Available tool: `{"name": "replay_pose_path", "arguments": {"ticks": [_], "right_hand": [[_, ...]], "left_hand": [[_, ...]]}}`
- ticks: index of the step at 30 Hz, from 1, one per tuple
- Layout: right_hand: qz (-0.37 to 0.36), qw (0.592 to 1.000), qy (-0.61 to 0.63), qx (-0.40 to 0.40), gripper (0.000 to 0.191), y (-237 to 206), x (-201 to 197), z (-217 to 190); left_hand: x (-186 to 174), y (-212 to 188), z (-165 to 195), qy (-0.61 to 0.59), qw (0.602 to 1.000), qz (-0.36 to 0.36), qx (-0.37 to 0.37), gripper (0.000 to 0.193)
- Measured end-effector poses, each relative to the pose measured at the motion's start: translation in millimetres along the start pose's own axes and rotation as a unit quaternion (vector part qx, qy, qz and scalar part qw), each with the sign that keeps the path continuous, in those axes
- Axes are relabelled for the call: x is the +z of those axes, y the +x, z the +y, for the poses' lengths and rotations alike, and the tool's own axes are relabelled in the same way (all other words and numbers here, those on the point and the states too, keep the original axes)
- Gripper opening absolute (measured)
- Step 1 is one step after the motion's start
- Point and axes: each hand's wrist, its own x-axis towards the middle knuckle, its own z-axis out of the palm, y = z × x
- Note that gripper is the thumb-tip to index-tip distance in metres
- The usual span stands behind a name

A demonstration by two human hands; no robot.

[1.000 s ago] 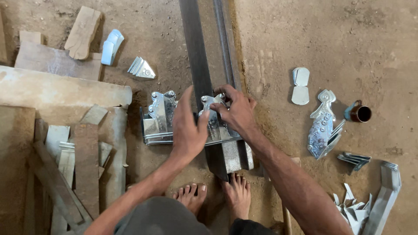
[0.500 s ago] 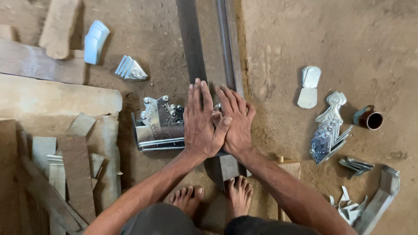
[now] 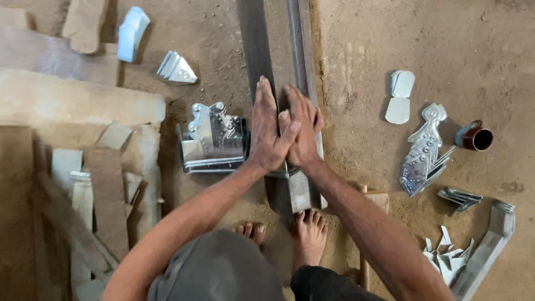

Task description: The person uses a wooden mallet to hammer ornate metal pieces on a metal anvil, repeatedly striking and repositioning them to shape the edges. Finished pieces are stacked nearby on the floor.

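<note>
Hands lie flat and side by side at the centre of the head view, fingers straight and pointing toward 12 o'clock, gripping nothing. The left hand (image 3: 267, 131) presses palm-down, its thumb crossing over onto the right hand (image 3: 304, 131), so the two touch. Both rest on a long grey metal rail (image 3: 253, 44) that runs from 12 o'clock down to 6 o'clock across the sandy dirt floor (image 3: 390, 33); whatever lies directly under the palms is hidden. Touching the left hand at 9 o'clock sits a stack of shiny embossed sheet-metal ornaments (image 3: 214, 139), their scalloped tops showing raised dots. Bare feet (image 3: 309, 237) stand at 6 o'clock, just below the rail's end. Toward 3 o'clock, well apart from the hands, lie a silver fish-shaped embossed metal piece (image 3: 423, 150), a small dark cup (image 3: 475, 137) and two pale rounded metal blanks (image 3: 400, 97). At 11 o'clock lies a pale blue curved metal strip (image 3: 132, 33); worn wooden planks (image 3: 78, 106) fill 9 o'clock.
</note>
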Motion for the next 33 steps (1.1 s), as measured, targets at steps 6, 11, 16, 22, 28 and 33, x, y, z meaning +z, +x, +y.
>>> {"name": "replay_pose_path", "arguments": {"ticks": [6, 11, 16, 22, 28, 33], "right_hand": [[0.208, 0.968, -0.126, 0.068, 0.045, -130, -78, 4], [0.126, 0.9, -0.359, 0.212, 0.087, -308, -62, 86], [0.036, 0.889, -0.12, 0.44, 0.058, -357, -66, 111], [0.054, 0.922, -0.123, 0.363, 0.037, -325, -123, 65], [0.028, 0.936, 0.145, 0.318, 0.031, -254, -77, 44], [0.015, 0.963, 0.024, 0.268, 0.046, -225, -56, 41]], "left_hand": [[-48, -27, -10, 0.007, 0.997, -0.073, -0.04, 0.079], [-48, -56, -29, 0.033, 0.973, -0.203, -0.103, 0.104], [-31, -58, -42, -0.019, 0.985, -0.148, -0.083, 0.113], [-31, -62, -50, -0.031, 0.983, -0.141, -0.111, 0.113], [-29, -61, -46, -0.024, 0.979, -0.147, -0.14, 0.109], [-31, -57, -41, -0.037, 0.976, -0.139, -0.161, 0.111]]}}
